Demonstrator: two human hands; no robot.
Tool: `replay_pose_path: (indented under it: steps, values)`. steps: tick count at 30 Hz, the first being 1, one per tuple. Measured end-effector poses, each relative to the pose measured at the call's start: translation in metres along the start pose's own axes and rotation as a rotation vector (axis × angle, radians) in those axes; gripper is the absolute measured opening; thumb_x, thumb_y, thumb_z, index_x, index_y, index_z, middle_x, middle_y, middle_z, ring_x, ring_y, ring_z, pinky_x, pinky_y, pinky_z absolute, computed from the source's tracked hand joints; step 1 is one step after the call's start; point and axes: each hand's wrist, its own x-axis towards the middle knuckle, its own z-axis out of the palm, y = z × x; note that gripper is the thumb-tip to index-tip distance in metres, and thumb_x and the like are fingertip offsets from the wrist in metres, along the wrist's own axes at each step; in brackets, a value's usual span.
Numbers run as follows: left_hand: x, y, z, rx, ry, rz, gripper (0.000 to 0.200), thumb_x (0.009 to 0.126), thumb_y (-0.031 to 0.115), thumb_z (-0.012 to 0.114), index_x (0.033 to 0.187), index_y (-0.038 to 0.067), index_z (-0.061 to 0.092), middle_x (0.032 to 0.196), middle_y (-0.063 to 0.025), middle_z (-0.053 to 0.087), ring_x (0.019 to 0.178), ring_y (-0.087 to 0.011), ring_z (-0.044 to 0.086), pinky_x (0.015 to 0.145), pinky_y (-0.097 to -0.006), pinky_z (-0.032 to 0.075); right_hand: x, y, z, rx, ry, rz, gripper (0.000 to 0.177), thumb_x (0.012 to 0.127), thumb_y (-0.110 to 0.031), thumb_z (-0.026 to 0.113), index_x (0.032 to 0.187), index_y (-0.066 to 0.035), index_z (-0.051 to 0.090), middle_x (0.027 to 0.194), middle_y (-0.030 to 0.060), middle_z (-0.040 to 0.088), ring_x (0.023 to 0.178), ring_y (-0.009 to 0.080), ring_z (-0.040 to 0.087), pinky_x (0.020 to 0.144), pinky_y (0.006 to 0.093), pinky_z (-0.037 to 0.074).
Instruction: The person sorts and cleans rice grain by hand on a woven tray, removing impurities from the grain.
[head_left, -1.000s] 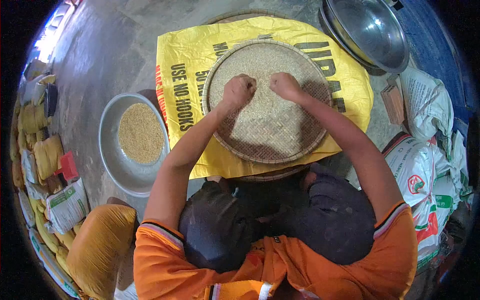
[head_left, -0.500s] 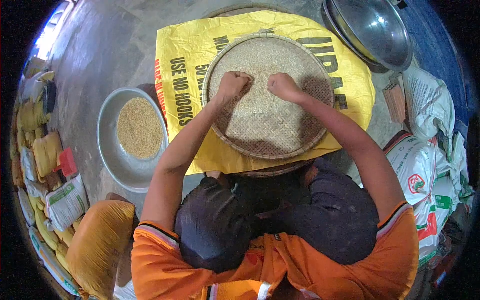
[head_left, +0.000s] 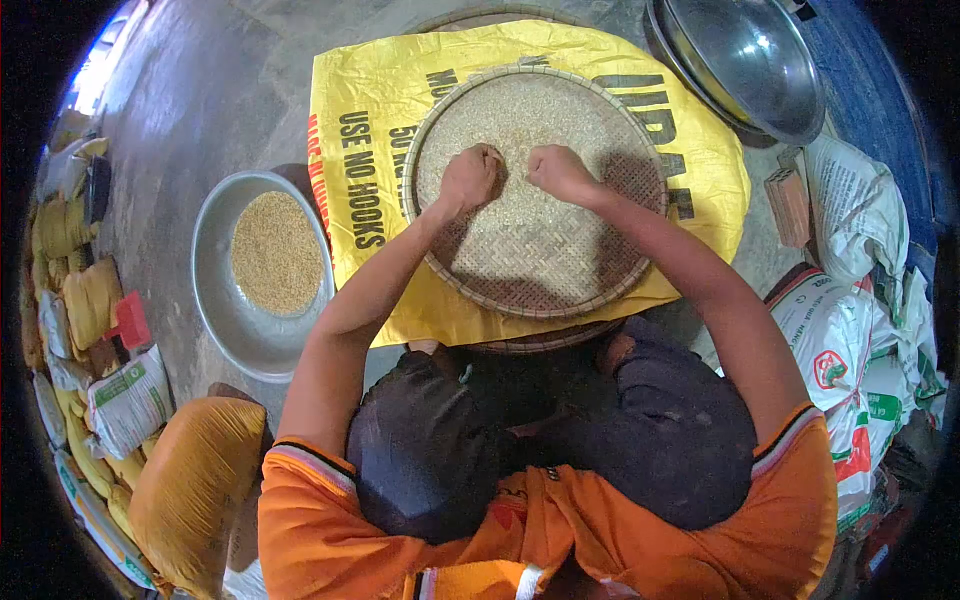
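Note:
A round woven bamboo tray holds pale grain, spread mostly over its far and middle parts. The weave shows bare toward its near side. My left hand is closed over the left of the grain, fingers curled. To its right, my right hand is also closed, knuckles up, with a gap between the two. Whatever the fingers pinch is too small or hidden to make out. Beneath the tray lies a yellow printed sack, and the edge of another woven tray shows below it.
A metal basin with golden unhusked grain stands on the left. Stacked metal bowls sit at the far right, near a brick and white sacks. An orange sack and several bags line the left.
My left hand has turned slightly, its fingers still curled. My right hand has shifted a little to the left. The tray stays in place.

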Motion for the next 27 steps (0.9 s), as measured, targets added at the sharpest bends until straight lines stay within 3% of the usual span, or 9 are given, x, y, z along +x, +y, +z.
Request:
replay_pose_path:
  steps: [3, 5, 8, 12, 14, 17, 21, 23, 27]
  values:
    - [-0.006, 0.009, -0.005, 0.019, 0.019, 0.022, 0.025, 0.09, 0.023, 0.047, 0.094, 0.009, 0.068, 0.085, -0.0182, 0.068, 0.084, -0.0393, 0.065, 0.075, -0.0427, 0.052, 0.004, -0.001, -0.001, -0.044, -0.017, -0.009, 0.011, 0.076, -0.012, 0.061, 0.068, -0.004, 0.061, 0.066, 0.003, 0.061, 0.052, 0.0126, 0.056, 0.05, 0.0308, 0.047]
    - [-0.006, 0.01, -0.008, -0.001, 0.019, -0.027, 0.024, 0.091, 0.02, 0.046, 0.095, 0.008, 0.067, 0.086, -0.0179, 0.068, 0.083, -0.0381, 0.065, 0.075, -0.0423, 0.051, 0.01, -0.008, -0.016, 0.168, -0.198, 0.331, 0.014, 0.074, -0.016, 0.06, 0.079, -0.005, 0.066, 0.068, 0.0147, 0.065, 0.067, 0.0316, 0.065, 0.066, 0.0424, 0.051]
    - [-0.004, 0.01, -0.01, -0.045, 0.015, -0.105, 0.022, 0.091, 0.018, 0.048, 0.095, 0.006, 0.065, 0.085, -0.0168, 0.068, 0.081, -0.0356, 0.066, 0.074, -0.0411, 0.051, 0.017, -0.013, -0.026, 0.516, -0.238, 0.649, 0.013, 0.073, -0.017, 0.06, 0.078, -0.008, 0.066, 0.07, 0.0138, 0.065, 0.067, 0.0311, 0.065, 0.066, 0.0423, 0.051]
    - [-0.003, 0.006, -0.01, -0.095, -0.004, -0.187, 0.021, 0.084, 0.022, 0.06, 0.1, 0.012, 0.069, 0.087, -0.0141, 0.07, 0.083, -0.0316, 0.067, 0.076, -0.04, 0.051, 0.016, -0.026, -0.017, 0.352, -0.205, 0.46, 0.011, 0.073, -0.017, 0.06, 0.076, -0.008, 0.066, 0.066, 0.0117, 0.064, 0.062, 0.0279, 0.064, 0.064, 0.0406, 0.051]
    - [-0.007, 0.011, -0.015, -0.004, 0.006, -0.127, 0.021, 0.084, 0.021, 0.061, 0.101, 0.009, 0.067, 0.087, -0.0133, 0.07, 0.081, -0.0296, 0.068, 0.074, -0.038, 0.051, 0.013, -0.025, -0.003, 0.064, -0.053, 0.13, 0.011, 0.075, -0.018, 0.06, 0.073, -0.008, 0.064, 0.062, 0.0094, 0.061, 0.056, 0.0242, 0.062, 0.062, 0.038, 0.051]
    - [-0.013, 0.015, -0.016, 0.074, 0.009, -0.045, 0.024, 0.085, 0.021, 0.063, 0.104, 0.006, 0.066, 0.089, -0.0128, 0.071, 0.082, -0.0279, 0.069, 0.074, -0.0365, 0.052, 0.009, -0.024, 0.007, -0.024, -0.009, 0.094, 0.014, 0.077, -0.019, 0.061, 0.071, -0.006, 0.063, 0.06, 0.0099, 0.059, 0.053, 0.0219, 0.059, 0.059, 0.0382, 0.051]
    - [-0.018, 0.023, -0.021, 0.123, -0.002, -0.006, 0.029, 0.083, 0.023, 0.066, 0.108, 0.007, 0.065, 0.092, -0.0143, 0.07, 0.087, -0.0279, 0.068, 0.076, -0.0377, 0.052, 0.02, -0.013, -0.005, 0.031, -0.164, 0.158, 0.014, 0.079, -0.017, 0.06, 0.073, -0.004, 0.063, 0.061, 0.0095, 0.059, 0.052, 0.0199, 0.058, 0.056, 0.0373, 0.051]
    - [-0.016, 0.021, -0.02, 0.129, 0.002, 0.009, 0.03, 0.083, 0.024, 0.065, 0.108, 0.008, 0.065, 0.091, -0.0141, 0.07, 0.086, -0.0278, 0.069, 0.076, -0.0375, 0.052, 0.021, -0.019, -0.024, 0.54, -0.229, 0.563, 0.015, 0.079, -0.016, 0.062, 0.072, -0.002, 0.062, 0.06, 0.0077, 0.059, 0.052, 0.0165, 0.057, 0.051, 0.0333, 0.049]
    - [-0.014, 0.02, -0.018, 0.242, -0.002, 0.067, 0.024, 0.083, 0.024, 0.067, 0.101, 0.008, 0.067, 0.086, -0.0124, 0.07, 0.076, -0.0293, 0.068, 0.07, -0.0378, 0.051, 0.016, -0.02, -0.03, 0.706, -0.205, 0.619, 0.016, 0.078, -0.017, 0.065, 0.072, -0.003, 0.064, 0.063, 0.0063, 0.061, 0.052, 0.0146, 0.057, 0.051, 0.0314, 0.048]
